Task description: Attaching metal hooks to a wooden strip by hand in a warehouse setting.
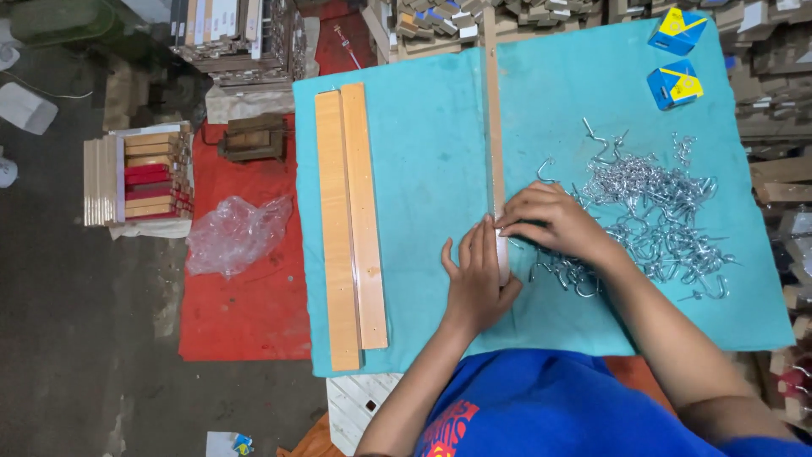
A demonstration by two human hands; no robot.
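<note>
Left hand (475,279) lies flat, fingers straight, pressing the near end of a thin wood strip (493,118) that runs up the centre of the teal cloth (423,169). Right hand (554,222) pinches at the strip w/ curled fingertips, just beside the hook pile (651,211) at centre right. Two wood slats (351,220) lie left of centre; two blue boxes (677,59) upper right.

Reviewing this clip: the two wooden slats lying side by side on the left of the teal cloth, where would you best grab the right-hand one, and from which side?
Probably at the near end of the right-hand slat, coming from its right. It lies flat and presses against the left slat, so only its right long edge and its ends look exposed. The teal cloth beside that edge is bare, and the left hand is closest.
</note>
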